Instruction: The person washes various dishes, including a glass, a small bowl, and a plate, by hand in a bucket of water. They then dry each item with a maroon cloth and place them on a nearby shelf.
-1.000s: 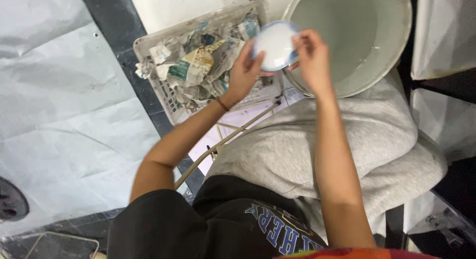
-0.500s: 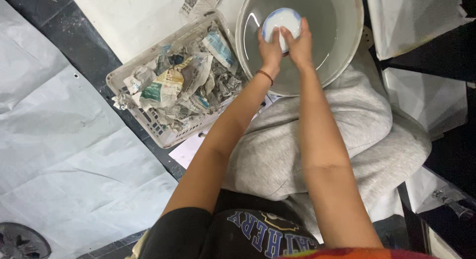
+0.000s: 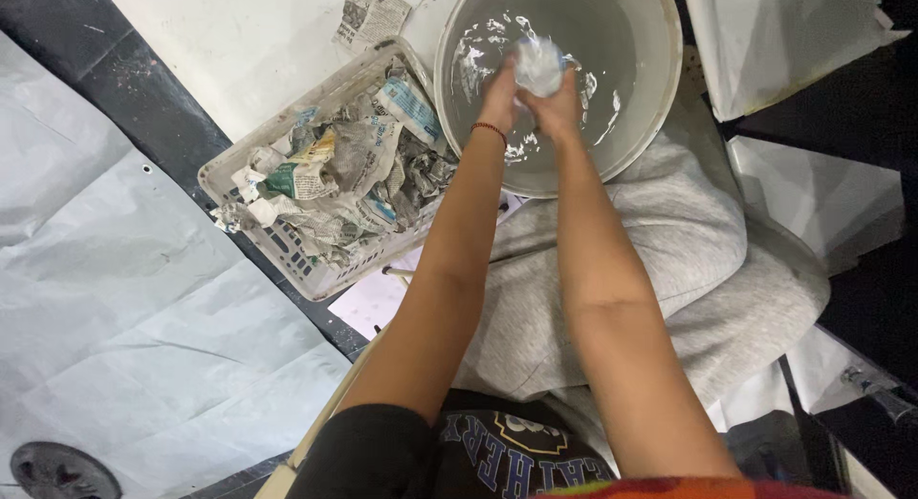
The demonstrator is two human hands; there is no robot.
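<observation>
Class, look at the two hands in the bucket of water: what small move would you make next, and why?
Probably lift the white bowl just clear of the water and tip it to drain. Both the left hand and the right hand grip it low inside the grey bucket, the water around them is churned and splashing, and the bowl looks wet.

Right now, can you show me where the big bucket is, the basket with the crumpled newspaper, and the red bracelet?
bucket (image 3: 660, 88), head view, right rim.
basket (image 3: 296, 260), head view, front lattice wall.
bracelet (image 3: 490, 129), head view, red band on left wrist.
</observation>
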